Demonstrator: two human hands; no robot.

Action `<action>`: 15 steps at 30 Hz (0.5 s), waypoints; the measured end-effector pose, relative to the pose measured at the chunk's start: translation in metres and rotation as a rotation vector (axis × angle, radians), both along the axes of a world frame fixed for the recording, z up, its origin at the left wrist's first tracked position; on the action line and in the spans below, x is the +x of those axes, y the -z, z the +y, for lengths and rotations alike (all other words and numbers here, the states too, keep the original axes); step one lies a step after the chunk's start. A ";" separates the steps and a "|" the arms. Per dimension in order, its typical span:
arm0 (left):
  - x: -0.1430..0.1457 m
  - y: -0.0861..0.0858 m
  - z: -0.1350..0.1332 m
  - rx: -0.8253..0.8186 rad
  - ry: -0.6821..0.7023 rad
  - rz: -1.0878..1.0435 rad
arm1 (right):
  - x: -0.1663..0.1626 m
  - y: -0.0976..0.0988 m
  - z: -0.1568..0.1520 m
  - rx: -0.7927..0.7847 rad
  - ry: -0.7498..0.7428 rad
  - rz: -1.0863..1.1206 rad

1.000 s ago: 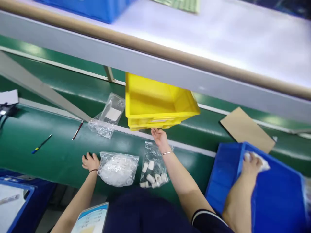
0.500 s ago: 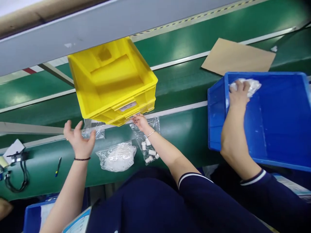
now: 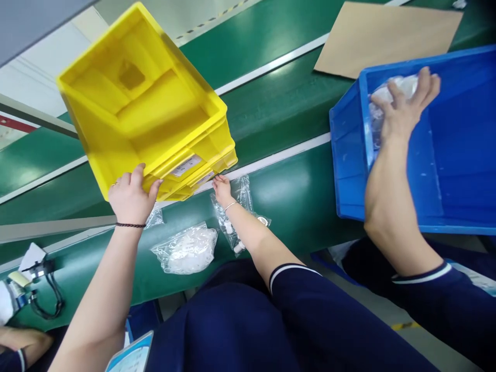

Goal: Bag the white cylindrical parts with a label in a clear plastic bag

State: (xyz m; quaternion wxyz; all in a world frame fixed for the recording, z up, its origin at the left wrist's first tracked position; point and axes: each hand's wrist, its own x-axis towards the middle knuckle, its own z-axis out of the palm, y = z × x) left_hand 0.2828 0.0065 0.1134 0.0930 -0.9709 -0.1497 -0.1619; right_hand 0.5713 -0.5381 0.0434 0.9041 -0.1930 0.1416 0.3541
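A yellow plastic bin (image 3: 147, 98), empty and tilted, is held up over the green belt (image 3: 294, 191). My left hand (image 3: 130, 199) grips its near rim, fingers curled over the edge. At the bin's lower right corner, my right hand (image 3: 222, 187) holds the bottom edge. Under my right wrist lies a clear bag of small white cylinders (image 3: 240, 217). A second clear bag of white parts (image 3: 186, 250) lies between my arms.
A co-worker's hand (image 3: 405, 106) presses on a white bag inside a blue bin (image 3: 349, 155) at the right. A brown cardboard sheet (image 3: 387, 36) lies at the back. A black cable and small device (image 3: 39, 279) sit at the left. Another blue bin is at my lap.
My left hand has risen from mid-air and taken hold of the yellow bin's rim. The bin has tilted and come closer. The co-worker's hand has shifted inside the blue bin.
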 end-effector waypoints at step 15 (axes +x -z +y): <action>0.000 0.002 -0.008 0.082 0.006 -0.014 | 0.062 0.003 -0.088 -0.302 0.734 -0.655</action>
